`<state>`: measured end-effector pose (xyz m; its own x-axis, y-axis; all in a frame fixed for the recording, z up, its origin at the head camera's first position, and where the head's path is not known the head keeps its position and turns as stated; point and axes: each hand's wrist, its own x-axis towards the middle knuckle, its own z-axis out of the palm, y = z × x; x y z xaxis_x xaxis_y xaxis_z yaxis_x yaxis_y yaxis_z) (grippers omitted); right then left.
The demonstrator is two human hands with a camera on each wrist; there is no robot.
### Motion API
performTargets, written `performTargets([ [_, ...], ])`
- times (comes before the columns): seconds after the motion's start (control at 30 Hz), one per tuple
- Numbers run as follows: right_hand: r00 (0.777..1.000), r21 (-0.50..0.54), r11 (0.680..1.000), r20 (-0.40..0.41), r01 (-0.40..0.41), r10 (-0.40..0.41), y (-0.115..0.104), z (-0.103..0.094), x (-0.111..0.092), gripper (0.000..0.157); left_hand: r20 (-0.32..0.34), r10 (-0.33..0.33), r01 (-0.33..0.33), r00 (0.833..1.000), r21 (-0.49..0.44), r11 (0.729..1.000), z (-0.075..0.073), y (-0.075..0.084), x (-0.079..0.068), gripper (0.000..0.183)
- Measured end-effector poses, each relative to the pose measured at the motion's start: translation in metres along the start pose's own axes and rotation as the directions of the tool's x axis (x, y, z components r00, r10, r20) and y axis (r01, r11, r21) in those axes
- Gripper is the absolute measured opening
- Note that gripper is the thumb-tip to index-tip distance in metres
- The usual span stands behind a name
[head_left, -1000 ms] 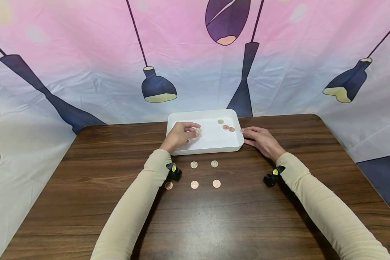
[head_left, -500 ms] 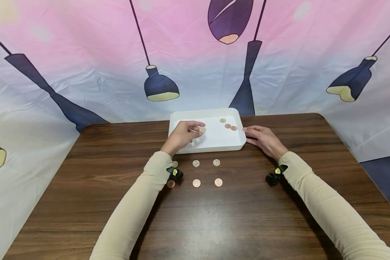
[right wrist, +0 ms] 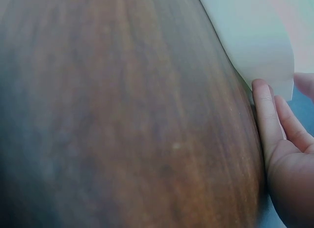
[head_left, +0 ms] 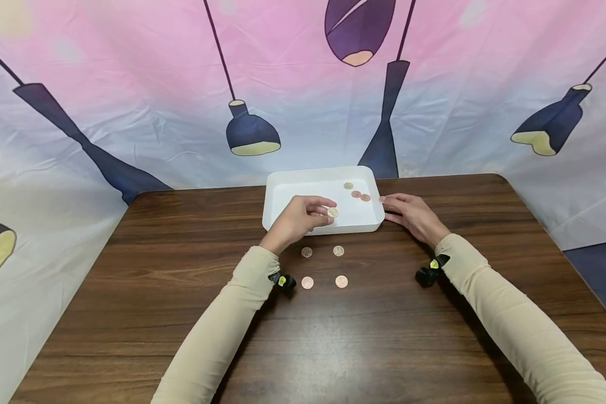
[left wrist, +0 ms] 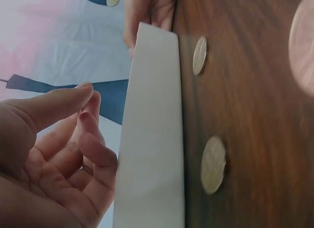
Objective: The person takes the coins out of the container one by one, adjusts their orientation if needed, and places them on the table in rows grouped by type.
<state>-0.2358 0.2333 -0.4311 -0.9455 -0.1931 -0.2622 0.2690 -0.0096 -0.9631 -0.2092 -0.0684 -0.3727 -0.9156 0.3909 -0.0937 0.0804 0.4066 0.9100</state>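
Table (head_left: pixel 363 325) bears one tray (head_left: pixel 353 229), eight coins (head_left: pixel 341 281) showing.

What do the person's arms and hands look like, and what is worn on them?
The left sleeve and right sleeve are long, plain cream cloth, a little wrinkled. The left camera and right camera, worn at the cuffs, are small and black with a yellow mark. The left hand and right hand wear no gloves.
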Motion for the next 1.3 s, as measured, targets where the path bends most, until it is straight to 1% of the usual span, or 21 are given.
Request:
performTargets([
  [0.17, 1.000, 0.005, 1.000, -0.003, 0.000, 0.000, 0.000, 0.000, 0.000, 0.049, -0.009, 0.013, -0.013, 1.000, 0.005, 1.000, 0.009, 0.000, -0.004, 0.031],
  [0.33, 1.000, 0.010, 1.000, 0.002, 0.003, -0.003, 0.001, 0.001, 0.001, 0.049, -0.016, 0.016, -0.016, 1.000, 0.009, 1.000, 0.015, 0.004, -0.009, 0.029],
  [0.43, 1.000, -0.003, 1.000, -0.003, -0.002, 0.002, 0.001, 0.000, 0.000, 0.050, -0.007, 0.012, -0.012, 1.000, 0.006, 1.000, 0.020, 0.007, -0.012, 0.029],
  [0.57, 1.000, -0.019, 1.000, -0.007, -0.008, 0.008, 0.001, 0.000, -0.001, 0.051, 0.019, -0.002, 0.002, 1.000, -0.031, 1.000, 0.027, 0.009, -0.015, 0.030],
  [0.7, 1.000, -0.019, 1.000, -0.005, -0.001, 0.001, 0.000, 0.000, -0.001, 0.051, 0.044, -0.006, 0.008, 0.999, -0.048, 0.999, 0.032, 0.009, -0.017, 0.029],
  [0.83, 1.000, -0.011, 1.000, -0.005, 0.006, -0.006, 0.000, 0.001, 0.001, 0.050, 0.056, 0.001, 0.002, 0.998, -0.041, 0.999, 0.035, 0.007, -0.018, 0.029],
  [1.0, 1.000, -0.025, 1.000, -0.009, -0.005, 0.004, 0.001, 0.002, 0.000, 0.052, 0.066, 0.007, -0.006, 0.998, -0.029, 1.000, 0.040, 0.005, -0.019, 0.026],
  [1.07, 1.000, -0.032, 0.999, -0.008, -0.008, 0.007, 0.002, 0.002, 0.000, 0.052, 0.069, 0.000, 0.001, 0.998, -0.009, 1.000, 0.042, 0.005, -0.020, 0.025],
  [1.3, 1.000, 0.001, 1.000, 0.008, 0.018, -0.018, 0.001, 0.001, -0.001, 0.046, 0.066, -0.046, 0.042, 0.997, 0.059, 0.997, 0.049, 0.005, -0.022, 0.021],
])
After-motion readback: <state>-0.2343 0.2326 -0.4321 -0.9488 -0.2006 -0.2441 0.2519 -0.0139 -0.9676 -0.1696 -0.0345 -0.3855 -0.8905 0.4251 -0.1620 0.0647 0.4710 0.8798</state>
